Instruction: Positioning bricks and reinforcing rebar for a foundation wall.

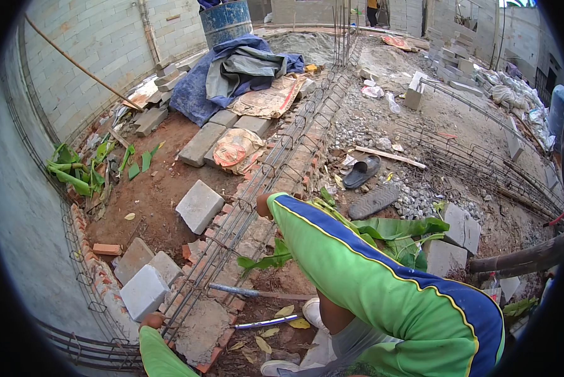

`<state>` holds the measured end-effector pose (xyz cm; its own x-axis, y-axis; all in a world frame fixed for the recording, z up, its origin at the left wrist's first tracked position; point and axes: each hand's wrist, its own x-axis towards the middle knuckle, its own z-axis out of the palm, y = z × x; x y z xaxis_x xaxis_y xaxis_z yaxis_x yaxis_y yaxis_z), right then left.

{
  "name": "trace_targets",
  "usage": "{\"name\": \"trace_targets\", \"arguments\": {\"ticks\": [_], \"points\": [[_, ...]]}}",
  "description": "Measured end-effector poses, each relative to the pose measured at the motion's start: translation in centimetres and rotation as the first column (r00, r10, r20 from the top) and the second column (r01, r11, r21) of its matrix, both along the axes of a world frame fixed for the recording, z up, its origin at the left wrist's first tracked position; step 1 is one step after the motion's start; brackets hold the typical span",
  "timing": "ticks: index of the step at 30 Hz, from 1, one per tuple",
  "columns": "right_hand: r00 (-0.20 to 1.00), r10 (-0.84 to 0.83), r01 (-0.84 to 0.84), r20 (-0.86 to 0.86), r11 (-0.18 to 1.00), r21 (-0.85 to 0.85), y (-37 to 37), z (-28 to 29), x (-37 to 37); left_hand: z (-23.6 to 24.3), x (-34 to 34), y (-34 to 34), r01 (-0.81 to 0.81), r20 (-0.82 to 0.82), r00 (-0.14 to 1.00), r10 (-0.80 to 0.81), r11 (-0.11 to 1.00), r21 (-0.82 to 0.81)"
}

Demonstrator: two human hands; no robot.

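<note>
A long rebar cage (pixel 236 223) of thin steel bars tied with bent stirrups runs from beside me toward the back, over a low brick footing (pixel 231 257). My left hand (pixel 152 320) is closed at the cage's near end, beside a pale block. Farther along, my right hand (pixel 264 206) is closed at the bars, its arm in a green sleeve reaching across the view. The fingers of both hands are partly hidden. A hacksaw blade-like blue and white strip (pixel 267 322) and a metal pipe (pixel 234 289) lie below the bars.
Grey blocks (pixel 200 206) and a brick (pixel 106 249) lie on the soil at left. Dark sandals (pixel 361 172), banana leaves (pixel 395 227) and gravel are at right, near more rebar (pixel 464 152). Behind are a blue tarp (pixel 191 94) and a blue drum (pixel 226 24).
</note>
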<state>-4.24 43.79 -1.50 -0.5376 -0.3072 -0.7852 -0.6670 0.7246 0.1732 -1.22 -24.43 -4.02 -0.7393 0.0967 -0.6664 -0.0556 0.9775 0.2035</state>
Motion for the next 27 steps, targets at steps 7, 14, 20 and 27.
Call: {"name": "trace_targets", "arguments": {"ticks": [7,14,20,27], "points": [[0.999,-0.029,0.029,-0.013,1.000,0.007,0.1,0.0,0.2,-0.2,-0.1,-0.3,0.049,-0.024,0.998,-0.050,0.998,-0.037],[0.979,-0.203,0.198,-0.031,0.974,-0.105,1.1,0.2,0.9,-0.6,-0.4,0.2,-0.011,0.015,1.000,0.011,0.999,-0.032],[0.948,-0.318,0.310,-0.028,0.937,-0.160,0.4,1.2,1.3,-1.6,-0.5,-1.6,0.037,-0.039,0.999,-0.038,0.999,-0.011],[0.974,-0.226,0.222,-0.026,0.969,-0.112,0.2,1.2,1.2,0.0,0.5,-0.1,-0.026,-0.032,0.999,0.025,1.000,-0.016]]}}
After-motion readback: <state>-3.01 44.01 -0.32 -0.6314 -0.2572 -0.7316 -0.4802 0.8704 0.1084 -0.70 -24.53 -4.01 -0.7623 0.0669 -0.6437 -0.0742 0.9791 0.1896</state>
